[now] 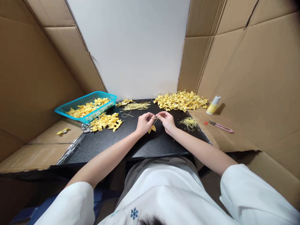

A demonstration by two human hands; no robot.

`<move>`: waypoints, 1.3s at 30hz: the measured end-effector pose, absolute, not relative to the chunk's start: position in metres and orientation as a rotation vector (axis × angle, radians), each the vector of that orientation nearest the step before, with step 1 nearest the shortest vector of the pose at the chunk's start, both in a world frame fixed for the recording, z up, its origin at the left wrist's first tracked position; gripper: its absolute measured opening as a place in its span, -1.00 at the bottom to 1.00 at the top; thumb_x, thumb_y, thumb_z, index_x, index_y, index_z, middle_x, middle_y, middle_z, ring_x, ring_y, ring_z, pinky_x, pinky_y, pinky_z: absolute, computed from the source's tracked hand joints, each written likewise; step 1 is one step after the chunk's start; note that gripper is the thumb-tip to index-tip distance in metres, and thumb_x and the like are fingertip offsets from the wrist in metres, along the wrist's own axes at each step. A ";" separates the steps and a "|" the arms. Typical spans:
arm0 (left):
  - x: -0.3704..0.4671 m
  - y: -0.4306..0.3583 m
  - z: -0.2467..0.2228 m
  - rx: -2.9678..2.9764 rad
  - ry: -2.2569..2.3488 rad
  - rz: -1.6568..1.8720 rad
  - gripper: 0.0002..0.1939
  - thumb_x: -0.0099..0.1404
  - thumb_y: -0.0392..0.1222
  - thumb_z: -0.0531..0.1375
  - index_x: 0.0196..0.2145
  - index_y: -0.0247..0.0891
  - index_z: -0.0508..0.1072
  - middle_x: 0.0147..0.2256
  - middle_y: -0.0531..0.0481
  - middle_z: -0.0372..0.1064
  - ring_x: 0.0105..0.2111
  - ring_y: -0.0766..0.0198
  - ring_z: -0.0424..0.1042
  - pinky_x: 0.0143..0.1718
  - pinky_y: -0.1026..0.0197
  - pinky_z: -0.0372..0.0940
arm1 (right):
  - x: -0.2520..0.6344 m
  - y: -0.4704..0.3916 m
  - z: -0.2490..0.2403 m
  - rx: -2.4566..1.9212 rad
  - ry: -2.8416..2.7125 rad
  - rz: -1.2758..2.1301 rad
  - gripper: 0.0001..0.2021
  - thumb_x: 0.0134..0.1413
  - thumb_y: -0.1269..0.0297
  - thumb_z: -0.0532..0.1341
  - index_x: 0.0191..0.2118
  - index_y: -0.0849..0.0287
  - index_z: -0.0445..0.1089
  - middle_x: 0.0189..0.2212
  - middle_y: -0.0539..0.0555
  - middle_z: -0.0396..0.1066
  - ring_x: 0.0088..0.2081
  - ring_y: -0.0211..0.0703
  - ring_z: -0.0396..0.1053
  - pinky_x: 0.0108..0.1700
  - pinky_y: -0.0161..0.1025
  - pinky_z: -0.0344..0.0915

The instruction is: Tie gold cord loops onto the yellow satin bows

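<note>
My left hand (144, 122) and my right hand (167, 121) meet over the middle of the black table, fingertips pinched close together. Between them runs a thin yellow cord (156, 118), held by both. Just under my fingers shows a yellow ribbon bow (152, 129); whether it hangs from the cord or lies on the table I cannot tell. Beyond my left hand lies a bundle of cut yellow cords (136, 106). To the right of my right hand sits a small heap of short cord ends (189, 123).
A teal basket (85, 120) of yellow bows stands at left, more bows (106, 122) and silvery beads (86, 127) beside it. A large yellow pile (181, 100) lies at back right, near a spool (213, 105) and a pink-handled cutting tool (221, 126). Cardboard walls (264, 78) flank the table.
</note>
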State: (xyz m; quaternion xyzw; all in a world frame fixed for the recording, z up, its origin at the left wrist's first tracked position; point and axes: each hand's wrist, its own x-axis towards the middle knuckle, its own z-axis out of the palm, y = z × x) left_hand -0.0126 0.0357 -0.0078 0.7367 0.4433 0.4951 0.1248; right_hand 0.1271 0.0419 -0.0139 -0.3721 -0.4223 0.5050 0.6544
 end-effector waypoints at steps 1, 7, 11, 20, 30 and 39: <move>-0.013 0.036 -0.008 2.147 1.306 1.432 -0.78 0.26 -0.09 0.16 -0.44 -0.27 0.48 -0.53 0.05 0.42 -0.53 0.35 0.29 -0.46 0.30 0.17 | 0.127 0.042 -0.014 -0.845 -0.963 1.143 -0.58 -0.53 0.09 0.49 -0.47 0.15 0.37 -0.45 -0.01 0.44 -0.31 -0.19 0.39 -0.25 -0.24 0.30; -0.014 0.038 -0.010 2.149 1.320 1.384 -0.80 0.25 -0.12 0.16 -0.42 -0.27 0.50 -0.49 0.02 0.46 -0.52 0.33 0.29 -0.45 0.28 0.17 | 0.128 0.043 -0.015 -0.819 -0.953 1.160 -0.60 -0.54 0.12 0.51 -0.48 0.15 0.41 -0.48 -0.01 0.46 -0.33 -0.19 0.41 -0.21 -0.20 0.33; -0.014 0.037 -0.010 2.190 1.341 1.359 -0.80 0.25 -0.12 0.17 -0.40 -0.26 0.52 -0.48 0.00 0.48 -0.50 0.30 0.31 -0.43 0.26 0.18 | 0.128 0.045 -0.017 -0.819 -0.940 1.164 -0.59 -0.56 0.13 0.51 -0.49 0.16 0.42 -0.49 -0.02 0.45 -0.34 -0.20 0.41 -0.20 -0.19 0.33; -0.013 0.034 -0.007 2.279 1.343 1.387 -0.81 0.25 -0.12 0.18 -0.41 -0.23 0.54 -0.51 0.02 0.46 -0.48 0.28 0.33 -0.38 0.23 0.23 | 0.130 0.046 -0.018 -0.853 -0.962 1.136 -0.60 -0.52 0.11 0.49 -0.47 0.16 0.41 -0.46 0.01 0.48 -0.32 -0.18 0.42 -0.23 -0.21 0.33; -0.014 0.036 -0.006 2.288 1.335 1.408 -0.82 0.23 -0.11 0.20 -0.44 -0.21 0.54 -0.53 0.02 0.43 -0.49 0.28 0.30 -0.40 0.24 0.20 | 0.133 0.044 -0.015 -0.880 -1.125 1.044 -0.65 -0.36 0.03 0.42 -0.45 0.14 0.40 -0.46 0.03 0.47 -0.36 -0.17 0.39 -0.27 -0.20 0.30; -0.016 0.035 -0.003 2.318 1.342 1.399 -0.79 0.26 -0.09 0.18 -0.44 -0.22 0.53 -0.54 0.03 0.40 -0.49 0.27 0.29 -0.39 0.24 0.17 | 0.150 0.036 -0.003 -0.987 -1.697 0.330 -0.92 -0.02 0.28 0.24 -0.48 0.08 0.44 -0.46 0.03 0.47 -0.42 -0.15 0.29 -0.24 -0.17 0.24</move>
